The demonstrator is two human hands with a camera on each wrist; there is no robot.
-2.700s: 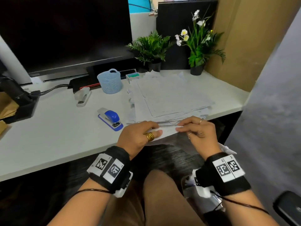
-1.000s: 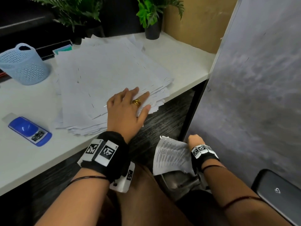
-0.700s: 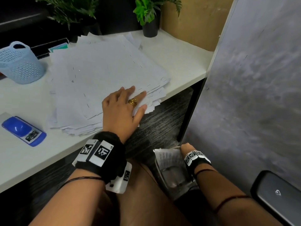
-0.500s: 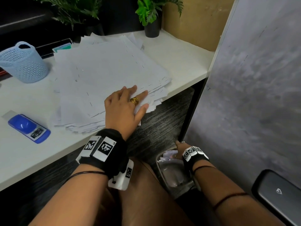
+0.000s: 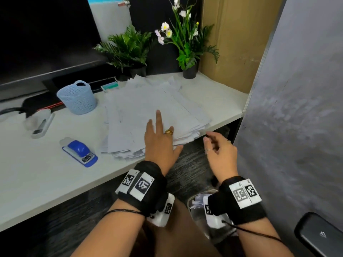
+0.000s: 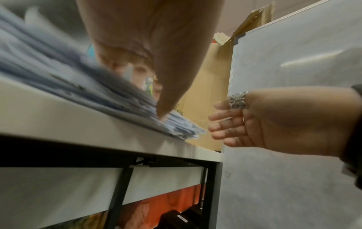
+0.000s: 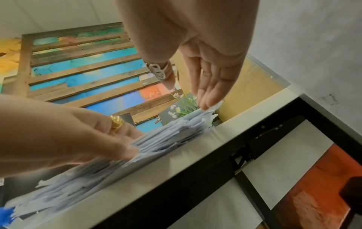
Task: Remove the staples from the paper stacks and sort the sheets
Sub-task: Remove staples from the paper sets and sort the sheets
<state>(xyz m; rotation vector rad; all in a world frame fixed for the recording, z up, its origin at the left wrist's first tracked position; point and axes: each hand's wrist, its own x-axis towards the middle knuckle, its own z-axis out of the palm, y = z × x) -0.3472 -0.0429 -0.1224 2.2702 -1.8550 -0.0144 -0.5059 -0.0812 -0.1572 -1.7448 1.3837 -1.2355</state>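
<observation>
White desk (image 5: 46, 175), blue basket (image 5: 77, 98), blue stapler (image 5: 79, 151) beside papers (image 5: 154, 112)

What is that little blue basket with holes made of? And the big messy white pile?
The small light-blue perforated basket looks like moulded plastic: matte, with even rows of tiny holes and a cut-out handle. The messy white pile seems to be thin matte paper sheets, their edges fanned and ragged.
</observation>
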